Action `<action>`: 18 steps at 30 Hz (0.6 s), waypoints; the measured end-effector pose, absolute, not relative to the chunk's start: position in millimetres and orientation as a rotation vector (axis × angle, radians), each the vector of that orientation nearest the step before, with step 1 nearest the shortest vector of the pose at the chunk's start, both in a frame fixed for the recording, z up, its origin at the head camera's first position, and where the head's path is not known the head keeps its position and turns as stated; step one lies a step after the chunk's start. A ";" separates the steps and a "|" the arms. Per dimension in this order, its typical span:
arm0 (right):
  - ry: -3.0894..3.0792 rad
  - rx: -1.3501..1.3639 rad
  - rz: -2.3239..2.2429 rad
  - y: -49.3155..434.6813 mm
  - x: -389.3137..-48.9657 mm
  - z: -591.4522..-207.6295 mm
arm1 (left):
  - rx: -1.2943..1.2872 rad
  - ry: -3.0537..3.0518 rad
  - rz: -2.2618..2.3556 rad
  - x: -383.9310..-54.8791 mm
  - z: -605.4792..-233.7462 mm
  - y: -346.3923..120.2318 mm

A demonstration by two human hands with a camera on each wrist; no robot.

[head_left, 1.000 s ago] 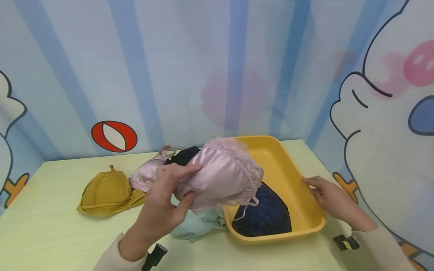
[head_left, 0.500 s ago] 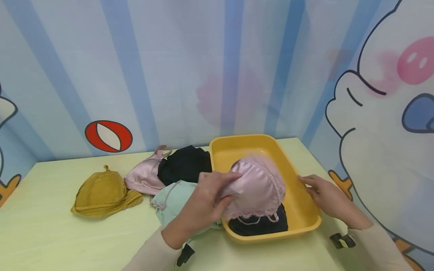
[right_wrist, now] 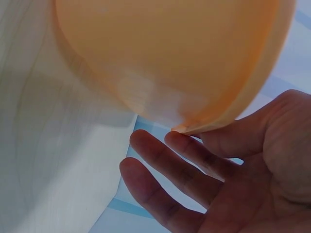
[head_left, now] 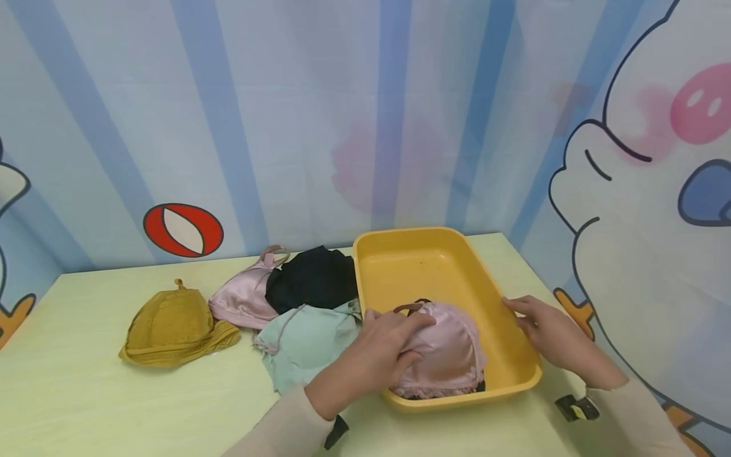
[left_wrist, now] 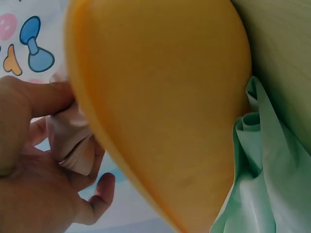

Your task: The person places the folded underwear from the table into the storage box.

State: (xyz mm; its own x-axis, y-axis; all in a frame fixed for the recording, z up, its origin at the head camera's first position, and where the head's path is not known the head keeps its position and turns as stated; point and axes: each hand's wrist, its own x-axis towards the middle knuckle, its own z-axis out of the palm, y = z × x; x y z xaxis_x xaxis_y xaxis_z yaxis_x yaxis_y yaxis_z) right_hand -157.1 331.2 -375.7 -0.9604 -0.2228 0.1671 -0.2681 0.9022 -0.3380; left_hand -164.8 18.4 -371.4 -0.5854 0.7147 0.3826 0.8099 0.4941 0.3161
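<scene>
A pink satin bra (head_left: pixel 448 343) with a lace edge lies folded in the front part of the yellow tray (head_left: pixel 422 273). My left hand (head_left: pixel 379 349) reaches over the tray's left rim and pinches the bra's left side. In the left wrist view, pink fabric (left_wrist: pixel 73 138) shows between the thumb and fingers. Beneath the pink bra a dark navy bra (head_left: pixel 481 385) is almost wholly hidden. My right hand (head_left: pixel 551 336) pinches the tray's right rim, thumb and index finger on the edge (right_wrist: pixel 204 127), other fingers spread below.
Left of the tray lie a mint green bra (head_left: pixel 308 343), a black garment (head_left: pixel 311 279), another pink bra (head_left: pixel 242 298) and a mustard bra (head_left: pixel 171 324), on a pale yellow-green table (head_left: pixel 68 393). A printed backdrop (head_left: pixel 297 127) rises behind the table's back edge.
My left hand has brought the pink bra from above the tray's left side rightward and down into the tray, over the navy one. The right hand has stayed on the rim.
</scene>
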 end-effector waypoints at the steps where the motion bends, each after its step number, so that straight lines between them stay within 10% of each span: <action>1: -2.945 0.381 0.553 331.4 -157.3 -375.7 | -1.308 -2.558 -0.691 -165.0 -372.3 20.3; 18: -2.926 0.407 0.569 334.1 -158.3 -379.2 | -1.173 -2.828 -0.558 -166.5 -379.2 30.4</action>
